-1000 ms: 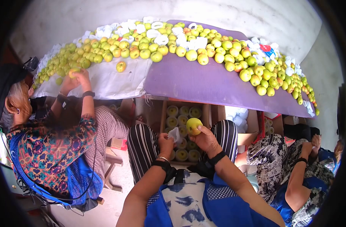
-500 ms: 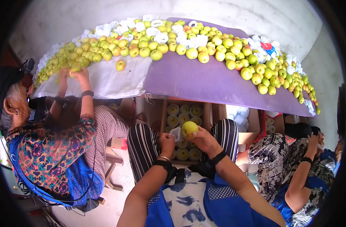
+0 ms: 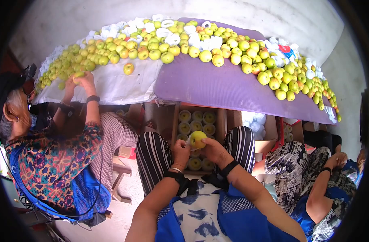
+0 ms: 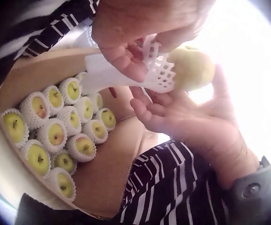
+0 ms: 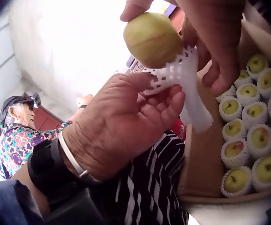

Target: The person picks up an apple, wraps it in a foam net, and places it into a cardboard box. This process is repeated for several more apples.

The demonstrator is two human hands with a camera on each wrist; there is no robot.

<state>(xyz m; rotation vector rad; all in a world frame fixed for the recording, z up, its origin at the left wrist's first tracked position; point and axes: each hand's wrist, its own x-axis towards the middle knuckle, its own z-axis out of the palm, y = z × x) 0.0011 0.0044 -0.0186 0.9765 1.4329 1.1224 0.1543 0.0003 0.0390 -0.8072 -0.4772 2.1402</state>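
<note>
Between the two hands is a yellow-green apple [image 3: 198,139], held by the right hand [image 3: 216,153]. My left hand [image 3: 180,153] pinches a white foam net sleeve [image 4: 161,75]. In the left wrist view the sleeve's mouth lies against one side of the apple [image 4: 191,68], and most of the apple is outside it. The right wrist view shows the sleeve's tail [image 5: 194,101] hanging past the left fingers. Below the hands a cardboard box [image 4: 112,183] holds rows of apples in white nets [image 5: 259,138].
A table with a purple mat [image 3: 216,86] and a white cloth [image 3: 108,82] carries a long heap of apples [image 3: 152,44] and nets. People sit on both sides, the left one handling an apple. Another box [image 3: 269,137] with white nets stands right of the knees.
The right hand has brought the apple left and slightly down, against the sleeve in the left hand. At the right, the neighbour's hands have shifted.
</note>
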